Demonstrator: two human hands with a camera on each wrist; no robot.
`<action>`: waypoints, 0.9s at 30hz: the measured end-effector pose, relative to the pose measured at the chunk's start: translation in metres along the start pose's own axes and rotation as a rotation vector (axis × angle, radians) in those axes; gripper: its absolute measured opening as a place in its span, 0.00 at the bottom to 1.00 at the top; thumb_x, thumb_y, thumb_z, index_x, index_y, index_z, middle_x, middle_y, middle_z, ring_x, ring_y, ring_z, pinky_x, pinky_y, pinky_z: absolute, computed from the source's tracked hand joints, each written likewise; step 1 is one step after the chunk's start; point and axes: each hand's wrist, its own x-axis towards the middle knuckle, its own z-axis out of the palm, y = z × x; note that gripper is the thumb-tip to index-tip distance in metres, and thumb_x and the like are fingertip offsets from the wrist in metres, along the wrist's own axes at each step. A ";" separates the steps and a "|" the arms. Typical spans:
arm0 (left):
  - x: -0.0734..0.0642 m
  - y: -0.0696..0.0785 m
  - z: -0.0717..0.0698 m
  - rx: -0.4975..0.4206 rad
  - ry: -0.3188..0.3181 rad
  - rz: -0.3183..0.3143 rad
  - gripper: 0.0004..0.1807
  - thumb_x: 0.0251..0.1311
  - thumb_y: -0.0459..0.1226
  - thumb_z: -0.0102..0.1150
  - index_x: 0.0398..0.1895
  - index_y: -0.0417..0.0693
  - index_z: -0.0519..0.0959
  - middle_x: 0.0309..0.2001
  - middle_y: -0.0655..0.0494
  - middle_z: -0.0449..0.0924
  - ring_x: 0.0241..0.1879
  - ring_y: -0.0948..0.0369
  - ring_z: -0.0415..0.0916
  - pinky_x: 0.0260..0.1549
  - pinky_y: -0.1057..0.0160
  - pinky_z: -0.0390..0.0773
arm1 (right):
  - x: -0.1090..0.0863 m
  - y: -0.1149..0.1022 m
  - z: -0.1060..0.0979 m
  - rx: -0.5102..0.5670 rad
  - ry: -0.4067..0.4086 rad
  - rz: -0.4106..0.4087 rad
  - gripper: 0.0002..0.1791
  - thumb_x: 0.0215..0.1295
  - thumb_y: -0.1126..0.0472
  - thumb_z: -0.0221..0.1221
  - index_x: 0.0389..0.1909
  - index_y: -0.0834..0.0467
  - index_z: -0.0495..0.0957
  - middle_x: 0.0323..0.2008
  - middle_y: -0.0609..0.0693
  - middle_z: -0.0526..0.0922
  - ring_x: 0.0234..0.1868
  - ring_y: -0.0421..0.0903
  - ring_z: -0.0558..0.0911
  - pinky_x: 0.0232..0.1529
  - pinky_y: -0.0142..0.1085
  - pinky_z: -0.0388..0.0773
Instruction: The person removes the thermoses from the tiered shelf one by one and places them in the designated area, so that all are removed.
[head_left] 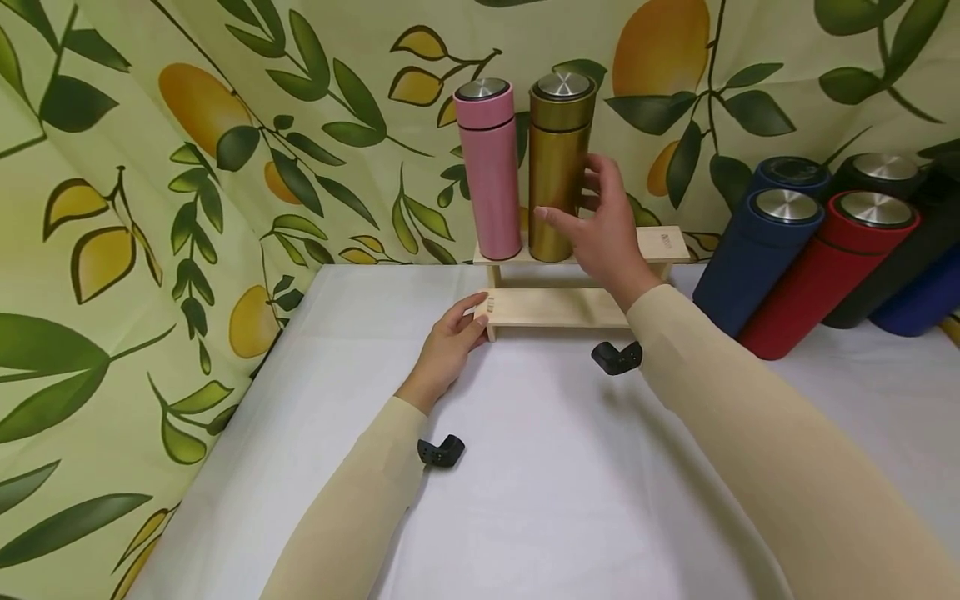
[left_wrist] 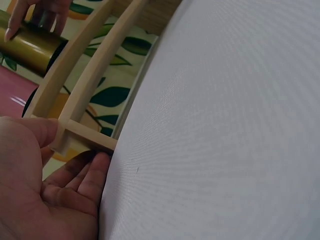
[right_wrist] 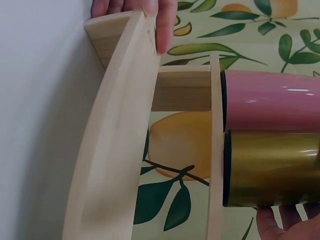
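Observation:
A two-tier wooden stand (head_left: pixel 555 308) stands against the patterned backdrop. On its upper step, a pink thermos bottle (head_left: pixel 489 175) and a gold thermos bottle (head_left: pixel 557 183) are upright side by side, with a narrow gap between them. My right hand (head_left: pixel 600 225) holds the gold bottle from the right, thumb across its front and fingers along its far side. My left hand (head_left: pixel 448 342) grips the left end of the lower step; in the left wrist view the thumb lies on top and the curled fingers (left_wrist: pixel 75 185) are beneath.
Right of the stand, several more thermos bottles stand grouped, among them a blue one (head_left: pixel 759 258) and a red one (head_left: pixel 828 275), with dark ones behind. A white cloth (head_left: pixel 540 467) covers the table. The leaf-and-fruit backdrop (head_left: pixel 345 150) rises behind and at the left.

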 end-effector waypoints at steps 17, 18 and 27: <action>-0.004 -0.004 0.000 0.001 0.005 0.006 0.25 0.84 0.36 0.57 0.80 0.53 0.74 0.68 0.39 0.78 0.65 0.49 0.80 0.63 0.55 0.81 | -0.044 0.001 -0.021 0.017 -0.045 -0.079 0.47 0.68 0.58 0.78 0.82 0.50 0.61 0.71 0.51 0.72 0.70 0.51 0.75 0.70 0.51 0.75; -0.004 -0.003 0.000 0.003 0.007 0.008 0.25 0.84 0.37 0.57 0.80 0.53 0.74 0.68 0.39 0.78 0.65 0.49 0.80 0.63 0.55 0.81 | -0.047 0.001 -0.021 0.019 -0.046 -0.084 0.47 0.68 0.59 0.78 0.81 0.50 0.61 0.71 0.51 0.73 0.70 0.51 0.75 0.70 0.51 0.75; -0.003 0.001 0.002 -0.010 0.004 0.024 0.26 0.84 0.34 0.57 0.80 0.49 0.73 0.70 0.36 0.77 0.66 0.46 0.79 0.64 0.52 0.81 | -0.077 0.007 -0.028 0.024 -0.058 -0.121 0.46 0.68 0.64 0.77 0.81 0.55 0.62 0.70 0.54 0.73 0.69 0.54 0.76 0.70 0.55 0.75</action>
